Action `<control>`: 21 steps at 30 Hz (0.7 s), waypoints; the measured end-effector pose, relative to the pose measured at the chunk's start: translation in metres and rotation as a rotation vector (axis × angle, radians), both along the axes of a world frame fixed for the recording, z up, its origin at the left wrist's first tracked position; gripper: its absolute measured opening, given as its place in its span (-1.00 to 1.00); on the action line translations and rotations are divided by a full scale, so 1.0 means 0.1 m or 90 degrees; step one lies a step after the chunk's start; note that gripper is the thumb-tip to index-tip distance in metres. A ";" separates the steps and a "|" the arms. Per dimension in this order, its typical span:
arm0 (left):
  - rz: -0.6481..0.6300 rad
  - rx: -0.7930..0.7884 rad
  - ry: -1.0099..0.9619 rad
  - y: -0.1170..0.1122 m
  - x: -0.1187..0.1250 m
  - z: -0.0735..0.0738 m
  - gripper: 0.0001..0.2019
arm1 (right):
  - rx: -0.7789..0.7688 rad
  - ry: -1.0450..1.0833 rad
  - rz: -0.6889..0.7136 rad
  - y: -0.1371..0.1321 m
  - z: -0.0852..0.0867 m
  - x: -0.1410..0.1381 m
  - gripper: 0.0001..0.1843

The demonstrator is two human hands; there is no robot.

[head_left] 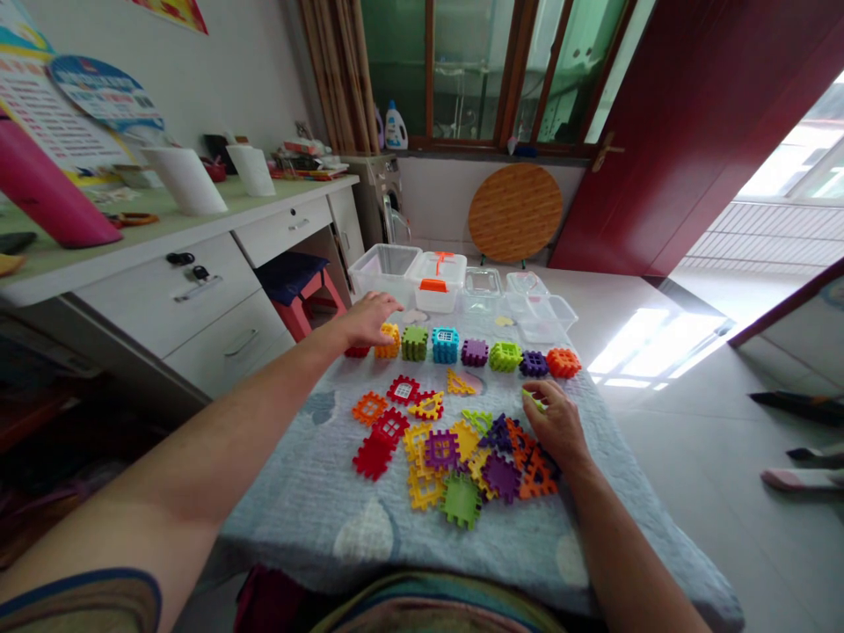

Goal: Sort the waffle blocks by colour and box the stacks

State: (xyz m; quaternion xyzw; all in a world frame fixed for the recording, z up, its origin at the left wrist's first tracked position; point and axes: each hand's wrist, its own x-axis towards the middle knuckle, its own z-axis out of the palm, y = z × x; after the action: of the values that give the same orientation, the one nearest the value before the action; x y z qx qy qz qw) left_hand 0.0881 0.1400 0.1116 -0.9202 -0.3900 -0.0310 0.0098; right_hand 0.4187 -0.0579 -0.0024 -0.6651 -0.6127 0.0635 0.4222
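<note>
My left hand (373, 321) reaches to the left end of a row of stacked plastic building pieces. Its fingers are stretched out and its thumb is beside the yellow stack (390, 341); the red stack (357, 351) is partly hidden under it. My right hand (556, 420) is closed around a lime-green building piece (533, 398), mostly covered by the fingers, at the right of a loose pile. In that pile lie a purple window piece (441, 449), a green square (461, 499), orange triangles (539, 475) and several yellow pieces. Red pieces (373, 457) lie left of it.
The row continues with green (415, 343), blue (445, 345), purple, lime and orange (563, 362) stacks. Behind it stand clear plastic boxes (386, 264), one with an orange-handled lid (440, 264). A cloth (296, 492) covers the table; a desk (164, 308) stands at left.
</note>
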 end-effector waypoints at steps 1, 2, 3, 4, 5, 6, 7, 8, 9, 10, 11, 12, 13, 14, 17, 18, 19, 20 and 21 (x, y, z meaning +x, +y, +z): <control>-0.025 0.032 -0.040 -0.13 0.02 0.02 -0.46 | 0.003 -0.001 0.000 0.00 0.01 0.00 -0.78; -0.051 0.051 -0.080 -0.29 0.04 0.02 -0.52 | 0.006 -0.001 0.000 0.00 0.01 -0.01 -0.79; -0.073 0.053 -0.118 -0.47 0.07 0.02 -0.57 | 0.008 -0.001 0.001 0.00 0.02 -0.01 -0.79; -0.102 0.030 -0.143 -0.66 0.09 -0.01 -0.62 | 0.009 -0.002 0.002 -0.01 0.02 -0.02 -0.79; -0.137 -0.015 -0.155 -0.86 0.12 -0.05 -0.67 | 0.010 -0.003 0.003 -0.01 0.03 -0.03 -0.79; -0.165 -0.064 -0.158 -1.05 0.15 -0.10 -0.71 | 0.011 -0.005 0.004 -0.01 0.03 -0.03 -0.78; -0.192 -0.110 -0.151 -1.22 0.17 -0.16 -0.73 | 0.012 -0.008 0.005 -0.02 0.03 -0.04 -0.78; -0.213 -0.139 -0.145 -1.37 0.19 -0.23 -0.72 | 0.011 -0.011 0.007 -0.02 0.03 -0.05 -0.78; -0.226 -0.156 -0.142 -1.49 0.22 -0.30 -0.68 | 0.010 -0.014 0.009 -0.02 0.03 -0.06 -0.78; -0.231 -0.167 -0.142 -1.59 0.24 -0.37 -0.63 | 0.009 -0.016 0.011 -0.03 0.03 -0.07 -0.78; -0.233 -0.174 -0.138 -1.65 0.26 -0.43 -0.58 | 0.008 -0.017 0.015 -0.03 0.03 -0.07 -0.78; -0.232 -0.178 -0.134 -1.69 0.28 -0.47 -0.54 | 0.008 -0.018 0.017 -0.03 0.02 -0.08 -0.78; -0.230 -0.180 -0.130 -1.72 0.31 -0.50 -0.53 | 0.007 -0.018 0.020 -0.03 0.02 -0.08 -0.78; -0.227 -0.181 -0.126 -1.73 0.33 -0.52 -0.53 | 0.007 -0.018 0.022 -0.03 0.02 -0.08 -0.78; -0.214 -0.184 -0.115 -1.72 0.38 -0.54 -0.66 | 0.007 -0.019 0.029 -0.03 0.02 -0.08 -0.79; -0.211 -0.185 -0.113 -1.72 0.39 -0.54 -0.72 | 0.007 -0.019 0.031 -0.03 0.03 -0.08 -0.79; -0.210 -0.186 -0.113 -1.71 0.39 -0.54 -0.76 | 0.008 -0.019 0.034 -0.03 0.03 -0.08 -0.79; -0.211 -0.188 -0.116 -1.71 0.40 -0.54 -0.79 | 0.009 -0.019 0.037 -0.03 0.03 -0.08 -0.79; -0.211 -0.190 -0.122 -1.70 0.40 -0.55 -0.82 | 0.010 -0.018 0.039 -0.03 0.04 -0.08 -0.79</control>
State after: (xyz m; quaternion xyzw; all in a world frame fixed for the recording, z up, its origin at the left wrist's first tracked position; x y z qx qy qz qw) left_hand 0.1282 -0.0299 0.0568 -0.9558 -0.2329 -0.0613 -0.1685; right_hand 0.4103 -0.0609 0.0014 -0.6434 -0.6394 0.0625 0.4163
